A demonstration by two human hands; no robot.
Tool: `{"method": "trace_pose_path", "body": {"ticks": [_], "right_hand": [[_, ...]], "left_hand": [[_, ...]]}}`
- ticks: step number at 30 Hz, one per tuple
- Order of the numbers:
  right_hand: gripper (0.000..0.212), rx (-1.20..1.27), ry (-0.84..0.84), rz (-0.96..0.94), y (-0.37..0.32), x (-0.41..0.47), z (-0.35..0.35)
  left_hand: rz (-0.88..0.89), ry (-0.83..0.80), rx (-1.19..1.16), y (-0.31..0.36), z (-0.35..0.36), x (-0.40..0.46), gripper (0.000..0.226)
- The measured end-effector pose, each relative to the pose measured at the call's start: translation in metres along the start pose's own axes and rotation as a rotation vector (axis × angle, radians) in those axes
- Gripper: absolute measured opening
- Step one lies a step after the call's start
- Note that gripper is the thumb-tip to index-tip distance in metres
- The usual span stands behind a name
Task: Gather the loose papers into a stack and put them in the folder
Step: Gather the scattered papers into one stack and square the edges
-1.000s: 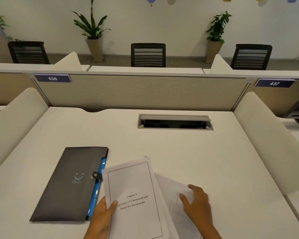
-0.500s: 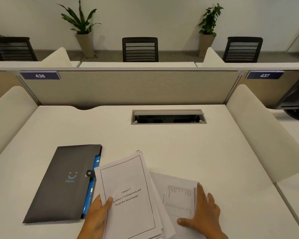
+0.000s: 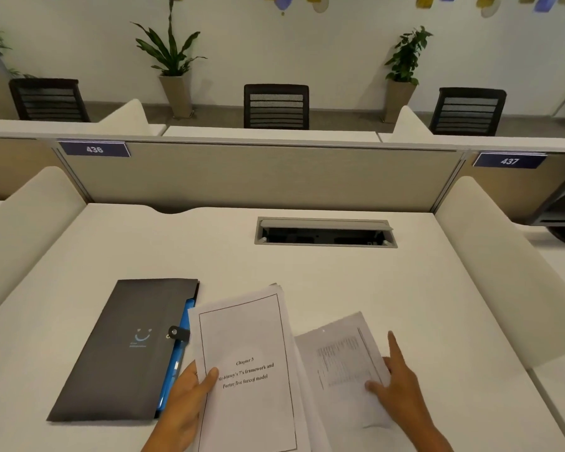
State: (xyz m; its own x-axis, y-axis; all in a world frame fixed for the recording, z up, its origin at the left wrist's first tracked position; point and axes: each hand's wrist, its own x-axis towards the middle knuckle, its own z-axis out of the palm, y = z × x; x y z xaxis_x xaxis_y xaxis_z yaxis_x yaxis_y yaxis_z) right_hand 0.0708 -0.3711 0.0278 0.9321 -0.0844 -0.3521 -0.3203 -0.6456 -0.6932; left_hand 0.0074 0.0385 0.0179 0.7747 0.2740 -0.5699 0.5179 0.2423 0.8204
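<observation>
White office counter (image 3: pixel 307 272) with a grey cable hatch (image 3: pixel 325 232), beige divider tagged "436" and "437", black chairs and potted plants behind. Left hand (image 3: pixel 186 406) grips a stack of white papers (image 3: pixel 247 363), thumb on the cover reading "Chapter 3, McKinsey's 7's framework and Porter five forces model". Right hand (image 3: pixel 397 386), flat on a loose printed sheet (image 3: pixel 343 360) half a second ago, now pinches its edge and lifts it. Dark grey folder (image 3: pixel 124 350) with smiley logo and blue inner edge lies closed, left of the papers.
</observation>
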Motion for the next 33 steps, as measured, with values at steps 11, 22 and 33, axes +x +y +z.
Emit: {"method": "trace_pose_path", "body": {"ticks": [11, 22, 33], "right_hand": [[0.038, -0.186, -0.161, -0.438, -0.152, 0.045, -0.075], [0.033, -0.131, -0.517, -0.719, -0.219, 0.044, -0.059], [0.047, 0.341, -0.489, -0.420, -0.183, 0.042, -0.043]], "left_hand": [[0.128, -0.156, 0.136, 0.044, 0.047, 0.005, 0.029], [0.294, -0.203, 0.148, 0.068, 0.084, -0.009, 0.055], [0.284, -0.058, 0.029, 0.058, 0.080, -0.008, 0.025]]}}
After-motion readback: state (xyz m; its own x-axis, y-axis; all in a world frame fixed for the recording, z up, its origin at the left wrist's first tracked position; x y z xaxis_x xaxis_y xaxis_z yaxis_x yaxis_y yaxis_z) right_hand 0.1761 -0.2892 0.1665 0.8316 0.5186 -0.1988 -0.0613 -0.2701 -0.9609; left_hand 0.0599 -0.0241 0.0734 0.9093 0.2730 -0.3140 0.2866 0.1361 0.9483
